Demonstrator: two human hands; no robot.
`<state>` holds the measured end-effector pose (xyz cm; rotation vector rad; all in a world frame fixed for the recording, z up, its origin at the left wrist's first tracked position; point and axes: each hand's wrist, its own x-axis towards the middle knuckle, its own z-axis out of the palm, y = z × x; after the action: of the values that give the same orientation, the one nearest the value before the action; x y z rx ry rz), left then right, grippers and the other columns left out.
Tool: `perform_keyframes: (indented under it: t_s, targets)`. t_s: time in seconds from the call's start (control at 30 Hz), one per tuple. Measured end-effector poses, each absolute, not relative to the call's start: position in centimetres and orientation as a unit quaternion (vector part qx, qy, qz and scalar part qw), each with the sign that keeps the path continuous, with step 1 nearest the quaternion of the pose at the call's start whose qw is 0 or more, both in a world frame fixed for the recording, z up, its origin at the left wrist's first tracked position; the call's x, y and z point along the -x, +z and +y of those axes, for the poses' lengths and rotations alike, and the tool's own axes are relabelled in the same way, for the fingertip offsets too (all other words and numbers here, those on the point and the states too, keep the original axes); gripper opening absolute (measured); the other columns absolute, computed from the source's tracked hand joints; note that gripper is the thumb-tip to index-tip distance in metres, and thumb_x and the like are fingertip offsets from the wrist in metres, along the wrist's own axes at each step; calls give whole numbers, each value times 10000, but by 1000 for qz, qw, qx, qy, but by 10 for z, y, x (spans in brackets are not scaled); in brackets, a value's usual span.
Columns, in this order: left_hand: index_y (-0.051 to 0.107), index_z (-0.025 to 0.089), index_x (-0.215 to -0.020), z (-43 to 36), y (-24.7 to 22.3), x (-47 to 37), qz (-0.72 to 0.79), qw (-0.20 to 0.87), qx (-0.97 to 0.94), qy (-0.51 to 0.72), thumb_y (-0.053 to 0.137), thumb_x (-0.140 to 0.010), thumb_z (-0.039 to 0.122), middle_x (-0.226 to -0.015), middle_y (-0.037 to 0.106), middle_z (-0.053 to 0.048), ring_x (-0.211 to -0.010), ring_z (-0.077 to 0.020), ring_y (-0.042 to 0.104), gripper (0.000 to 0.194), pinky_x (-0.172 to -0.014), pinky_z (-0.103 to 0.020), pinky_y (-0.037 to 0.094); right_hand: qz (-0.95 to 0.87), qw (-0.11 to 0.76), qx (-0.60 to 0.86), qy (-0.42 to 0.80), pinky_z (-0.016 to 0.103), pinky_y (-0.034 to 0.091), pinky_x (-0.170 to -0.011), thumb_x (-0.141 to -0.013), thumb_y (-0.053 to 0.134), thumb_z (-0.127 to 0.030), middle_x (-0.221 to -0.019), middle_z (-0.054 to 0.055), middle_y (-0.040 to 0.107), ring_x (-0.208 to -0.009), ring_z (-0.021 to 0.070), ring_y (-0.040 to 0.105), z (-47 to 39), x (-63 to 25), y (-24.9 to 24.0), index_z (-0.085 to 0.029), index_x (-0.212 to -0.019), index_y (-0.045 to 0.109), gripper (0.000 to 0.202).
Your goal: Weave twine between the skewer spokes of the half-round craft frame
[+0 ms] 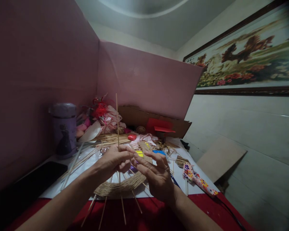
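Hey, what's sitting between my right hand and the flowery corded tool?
In the head view, a slim dark-blue item and a white stick lie there.

Smooth, thin wooden sticks (123, 210) run through the rough, matt fibre ring (110, 189), with smooth red paper (159, 124) and matt brown cardboard (183, 129) behind it.

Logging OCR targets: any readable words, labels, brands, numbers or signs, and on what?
No readable text.
Dark-framed rectangular horse picture: tiny marks at upper left, too small to read.
Purple cylindrical flask: dark figure on its side, no legible lettering.
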<state>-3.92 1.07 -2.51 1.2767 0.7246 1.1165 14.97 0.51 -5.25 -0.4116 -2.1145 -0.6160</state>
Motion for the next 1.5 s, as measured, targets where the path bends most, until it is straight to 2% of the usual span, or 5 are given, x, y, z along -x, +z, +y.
perform_keyframes:
  t_s: [0.17,0.3,0.67,1.1,1.5]
  targets:
    - [628,104,-647,7,-22,42,300,571,-629,434,640,-738,287,-500,599,-11,-311,-29,390,205,-316,-158,248,-862,465,149,-139,431,357,-945,-849,435,-113,-1168,-11,639,-1180,227,444,9,-156,-57,-249,-1043,597,287]
    - [620,105,-686,6,-19,44,289,568,-651,412,585,-793,323,-531,599,-7,-323,-23,386,246,-326,-156,265,-869,472,132,-69,469,327,-986,-861,420,-90,-1164,18,641,-1086,197,553,11,-157,-57,-261,-1068,568,307]
    - [628,102,-699,3,-16,46,296,547,-674,399,596,-783,336,-557,611,-16,-344,-33,412,251,-338,-161,296,-855,503,118,51,465,290,-998,-896,399,-130,-1156,3,645,-1001,185,605,7,-156,-53,-295,-1056,592,300]
    - [590,126,-705,3,-15,44,312,531,-672,411,590,-789,378,-507,542,26,-336,-19,361,265,-337,-153,224,-620,545,117,552,394,351,-962,-880,478,-275,-958,29,677,-987,211,572,15,-141,-60,-246,-826,669,200]
    - [550,150,-679,3,-19,40,318,547,-647,425,592,-766,319,-432,475,59,-323,-36,327,195,-330,-165,225,-596,529,124,592,416,349,-973,-835,547,-348,-956,44,681,-1012,219,572,13,-138,-60,-234,-800,658,163]
